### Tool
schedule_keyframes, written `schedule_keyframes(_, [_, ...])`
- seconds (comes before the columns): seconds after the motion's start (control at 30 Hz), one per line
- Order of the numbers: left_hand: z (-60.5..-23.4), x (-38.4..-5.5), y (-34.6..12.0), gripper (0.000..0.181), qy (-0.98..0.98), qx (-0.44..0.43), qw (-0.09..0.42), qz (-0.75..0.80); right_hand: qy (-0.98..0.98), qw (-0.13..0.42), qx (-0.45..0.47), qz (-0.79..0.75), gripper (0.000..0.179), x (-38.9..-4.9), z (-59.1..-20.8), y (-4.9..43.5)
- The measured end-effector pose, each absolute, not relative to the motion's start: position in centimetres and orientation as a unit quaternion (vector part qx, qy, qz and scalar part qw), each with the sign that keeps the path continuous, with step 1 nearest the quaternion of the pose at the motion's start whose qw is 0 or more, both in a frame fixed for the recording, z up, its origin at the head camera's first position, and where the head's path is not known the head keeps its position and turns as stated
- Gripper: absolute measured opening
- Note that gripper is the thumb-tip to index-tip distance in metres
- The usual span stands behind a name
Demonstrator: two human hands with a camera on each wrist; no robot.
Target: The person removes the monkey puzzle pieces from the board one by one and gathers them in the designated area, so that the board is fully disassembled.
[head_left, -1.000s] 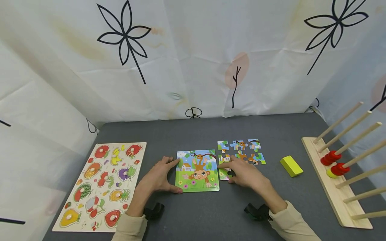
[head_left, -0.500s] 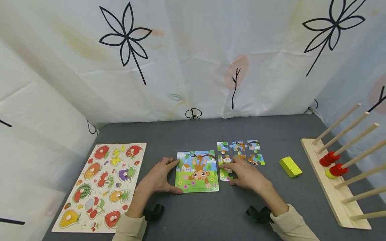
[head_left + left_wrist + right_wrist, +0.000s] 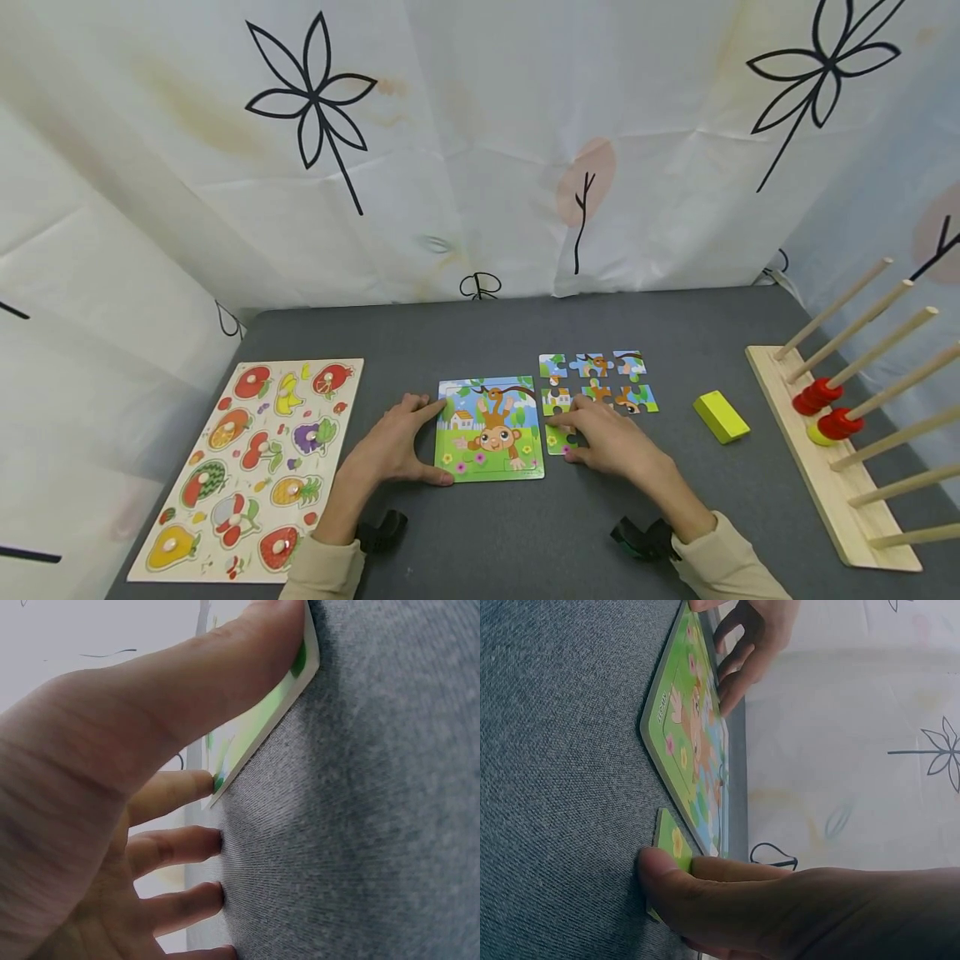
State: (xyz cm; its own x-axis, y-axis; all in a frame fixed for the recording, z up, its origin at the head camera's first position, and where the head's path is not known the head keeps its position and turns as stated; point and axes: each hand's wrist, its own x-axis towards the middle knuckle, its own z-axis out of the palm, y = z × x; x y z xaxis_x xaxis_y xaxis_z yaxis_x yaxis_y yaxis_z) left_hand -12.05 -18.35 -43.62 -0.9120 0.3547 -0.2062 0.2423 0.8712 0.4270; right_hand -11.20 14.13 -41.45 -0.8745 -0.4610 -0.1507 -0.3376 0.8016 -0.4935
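A square monkey picture puzzle board (image 3: 491, 450) lies in front of me. My left hand (image 3: 393, 442) rests at its left side, thumb (image 3: 262, 652) on the near corner and index fingertip at the far corner, the other fingers spread on the table. To the board's right, my right hand (image 3: 611, 433) pinches a green corner puzzle piece (image 3: 673, 844) with a yellow flower, thumb on its near edge. That piece lies low at the table, beside the board. Above it sits a puzzle piece with a house (image 3: 555, 400), partly behind the fingers.
Several more loose puzzle pieces (image 3: 592, 364) lie in rows beyond my right hand. A yellow block (image 3: 722, 417) lies farther right, before a wooden peg rack (image 3: 832, 483) with red and yellow beads. A fruit peg board (image 3: 247, 467) covers the left side of the table.
My right hand has drawn the green corner piece slightly toward me, and a gap shows between it and the house piece. My left hand stays at the board.
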Motion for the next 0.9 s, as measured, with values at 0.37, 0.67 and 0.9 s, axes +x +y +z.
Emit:
schedule_keyframes(0.37, [-43.64,-12.02,-18.41,0.111,0.958,0.153,0.139,0.198,0.941,0.134,-0.207,-0.232,0.044,-11.11,-41.54,14.20])
schedule_keyframes(0.67, [-43.67,-12.02,-18.41,0.111,0.958,0.153,0.140,0.200,0.941,0.119,-0.211,-0.234,0.042,-10.91,-41.59,14.26])
schedule_keyframes(0.9, [-43.64,-12.04,-18.40,0.111,0.958,0.149,0.143,0.200,0.941,0.115,-0.216,-0.234,0.042,-11.04,-41.73,14.42])
